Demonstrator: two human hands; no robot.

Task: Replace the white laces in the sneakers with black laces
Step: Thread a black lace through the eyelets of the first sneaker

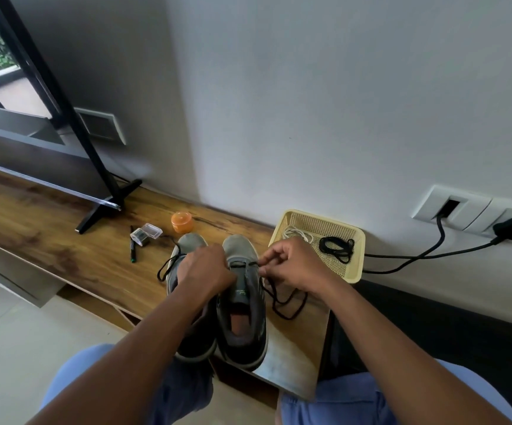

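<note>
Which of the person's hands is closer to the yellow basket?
The right hand. It pinches a black lace at the right sneaker, just beside the basket. The left hand rests on the left sneaker, farther away.

Crowded middle of the counter, open wood to the left front.

Two sneakers [218, 296] stand side by side at the counter [64, 250] edge, with both hands over their toes. Just right of them a loose black lace [285, 302] lies on the wood, and beyond it a yellow basket [352, 265] sits against the wall. Behind the shoes, an orange jar [182, 222], a small clear box [146, 234] and a pen [132, 248] block the way to the wall. Farther left the foot of a TV stand [104, 210] reaches across the counter. Between that foot and the shoes, along the near edge, the wood is bare.
</note>
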